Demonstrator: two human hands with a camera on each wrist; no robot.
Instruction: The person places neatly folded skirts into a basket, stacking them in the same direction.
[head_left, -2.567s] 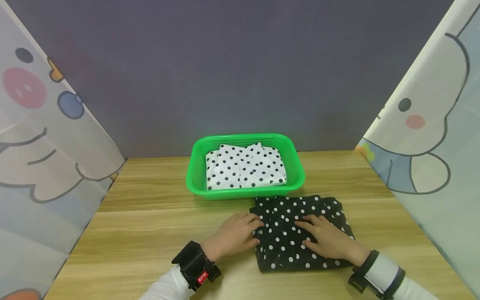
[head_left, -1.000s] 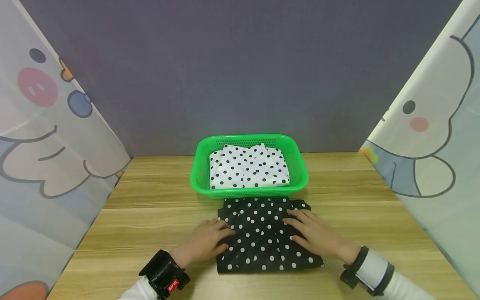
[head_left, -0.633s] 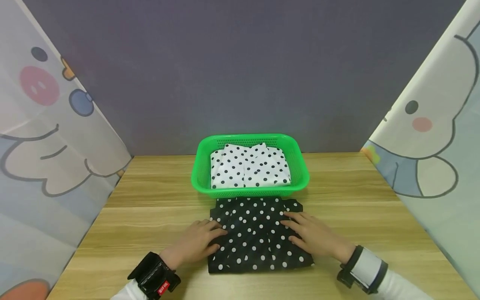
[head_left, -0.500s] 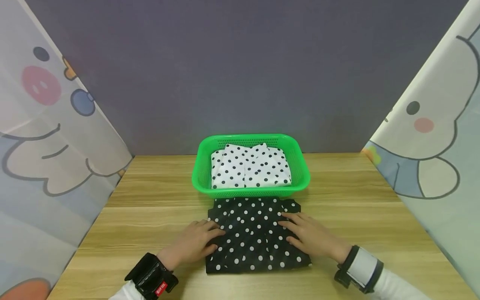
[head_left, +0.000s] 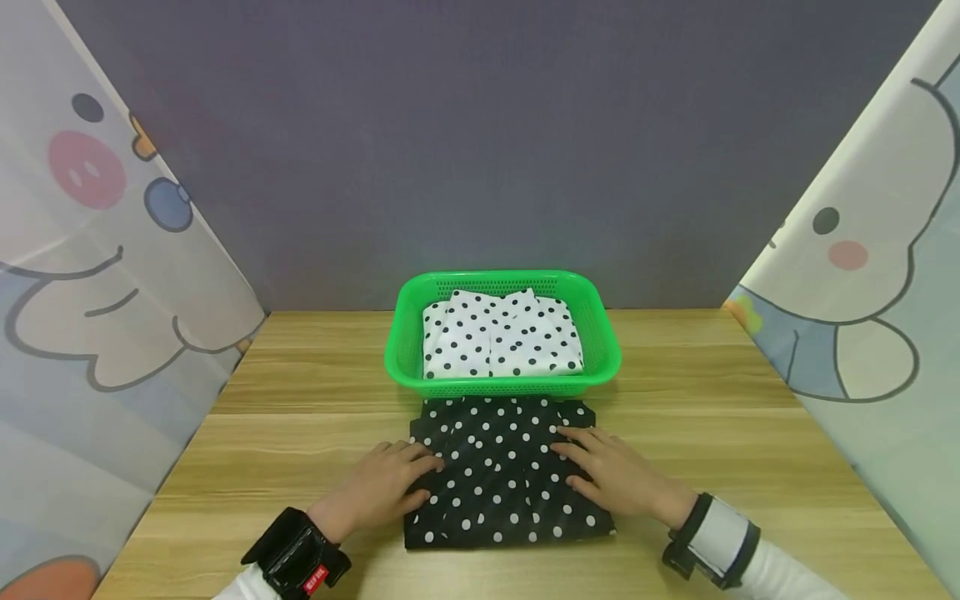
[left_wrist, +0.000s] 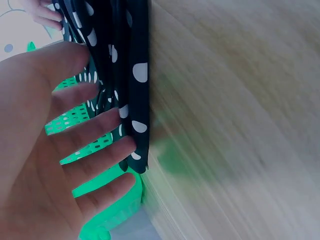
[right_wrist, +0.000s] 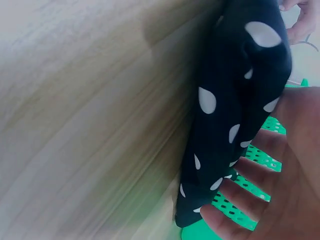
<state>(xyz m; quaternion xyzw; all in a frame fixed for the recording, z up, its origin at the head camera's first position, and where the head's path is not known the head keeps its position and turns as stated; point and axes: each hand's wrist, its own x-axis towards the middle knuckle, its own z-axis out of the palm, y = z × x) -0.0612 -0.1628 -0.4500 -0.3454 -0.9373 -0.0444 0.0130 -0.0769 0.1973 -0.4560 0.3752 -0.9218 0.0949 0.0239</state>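
A folded black cloth with white dots (head_left: 495, 479) lies flat on the wooden table, just in front of the green basket. My left hand (head_left: 382, 487) rests at its left edge, fingers spread and fingertips on the fabric. At the right side, my right hand (head_left: 618, 475) lies with extended fingers over the cloth. The left wrist view shows the layered edge of the black cloth (left_wrist: 132, 90) beside the left fingertips. In the right wrist view, its thick folded side (right_wrist: 235, 110) stands next to the right fingers.
The green basket (head_left: 504, 387) holds a folded white cloth with black dots (head_left: 502, 333). Behind the wooden table (head_left: 300, 392) rises a grey panel (head_left: 480, 142). Printed cartoon sheets flank it at left (head_left: 97, 267) and right (head_left: 847, 333).
The black cloth has slid left across the table with both hands on it, from the basket's front right to squarely before it. Its folds look the same.
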